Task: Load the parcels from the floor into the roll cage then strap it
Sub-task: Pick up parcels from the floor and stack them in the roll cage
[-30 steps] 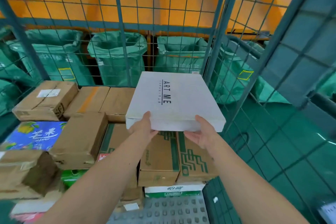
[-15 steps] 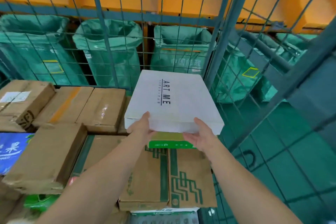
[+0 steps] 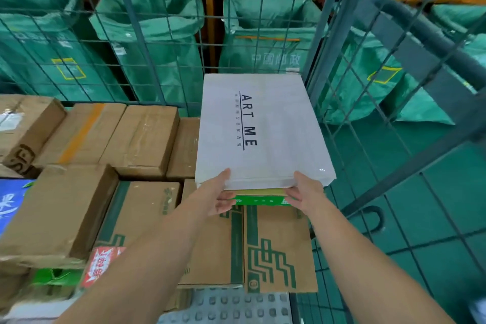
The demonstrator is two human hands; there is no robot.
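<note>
Head view: the white box is held flat by its near edge. The left hand pinches the near left corner, thumb on top and fingers curled under. The right hand pinches the near right corner with its thumb on top; its fingers below are hidden. The box reaches forward from both hands into the far right corner of the cage, close to the mesh. A green-edged box sits just under the near edge; whether the two touch cannot be told.

The step is judged as setting down. The box should be kept level, pushed forward to the back mesh and squared to the corner post. Fingers should be drawn out from below before release. Any overhang at the near edge could let it tip.

The cage is already well filled. Brown cartons are packed left of the left hand, and a green-printed carton lies below the wrists. A blue box is far left. Green sacks stand beyond the mesh, contents unseen. No strap is seen.
</note>
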